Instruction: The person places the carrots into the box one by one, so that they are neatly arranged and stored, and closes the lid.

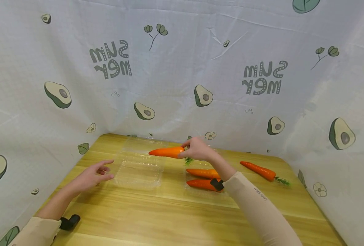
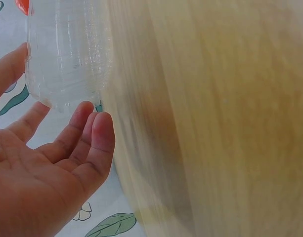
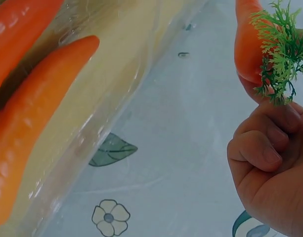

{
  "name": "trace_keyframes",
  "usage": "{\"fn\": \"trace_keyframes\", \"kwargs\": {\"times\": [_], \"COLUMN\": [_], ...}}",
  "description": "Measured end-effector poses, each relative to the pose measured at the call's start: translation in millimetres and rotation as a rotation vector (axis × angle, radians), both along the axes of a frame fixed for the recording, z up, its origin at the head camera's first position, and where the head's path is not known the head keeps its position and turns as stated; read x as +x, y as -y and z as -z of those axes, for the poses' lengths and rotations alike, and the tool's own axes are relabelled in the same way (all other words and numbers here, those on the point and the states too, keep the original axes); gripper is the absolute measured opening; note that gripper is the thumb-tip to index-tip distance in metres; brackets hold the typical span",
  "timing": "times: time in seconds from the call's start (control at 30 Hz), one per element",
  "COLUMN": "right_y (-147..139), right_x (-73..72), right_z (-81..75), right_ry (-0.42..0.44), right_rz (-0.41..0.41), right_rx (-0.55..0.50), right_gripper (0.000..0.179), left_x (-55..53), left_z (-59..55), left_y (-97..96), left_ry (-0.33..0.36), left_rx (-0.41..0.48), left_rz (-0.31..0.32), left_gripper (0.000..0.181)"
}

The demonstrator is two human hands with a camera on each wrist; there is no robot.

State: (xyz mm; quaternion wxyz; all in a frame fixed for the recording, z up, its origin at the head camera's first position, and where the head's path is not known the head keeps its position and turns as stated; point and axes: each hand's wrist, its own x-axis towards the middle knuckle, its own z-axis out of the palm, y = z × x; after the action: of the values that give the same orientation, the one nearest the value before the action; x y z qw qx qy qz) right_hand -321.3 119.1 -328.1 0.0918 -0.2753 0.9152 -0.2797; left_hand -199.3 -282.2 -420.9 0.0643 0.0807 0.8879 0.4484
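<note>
There are four carrots and two containers.

on my feed i see a white fabric sheet with printed avocados, leaves, flowers and mirrored "summer" lettering behind a wood-grain tabletop.
</note>
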Motion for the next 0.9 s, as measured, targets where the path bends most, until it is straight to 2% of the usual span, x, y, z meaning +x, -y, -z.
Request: {"fn": "trace_keyframes", "kwargs": {"times": [0.27,0.5,0.9], "right_y": [19.4,33.2,56.7], "right_x": [-2.2,-5.7,-10.4], "right_z": [8.7,20.2,32.6], "right_ry": [-0.007,0.019,-0.029], "right_rz": [-0.001,-0.026,-0.099], "right_rx": [0.045,0.015,0.065], "right_gripper": [0.049,0.046,0.022], "left_x": [0.4,0.8,-0.5], "left_z": [-2.3,-1.5,1.0], "left_y": [-1.5,-1.5,-0.8], "left_ry": [0.008,0.014,0.006], "left_rx": [0.003,0.011,0.007], "left_rz": [0.0,0.001,-0.003], "left_gripper": [0.073,0.073,0.073]}}
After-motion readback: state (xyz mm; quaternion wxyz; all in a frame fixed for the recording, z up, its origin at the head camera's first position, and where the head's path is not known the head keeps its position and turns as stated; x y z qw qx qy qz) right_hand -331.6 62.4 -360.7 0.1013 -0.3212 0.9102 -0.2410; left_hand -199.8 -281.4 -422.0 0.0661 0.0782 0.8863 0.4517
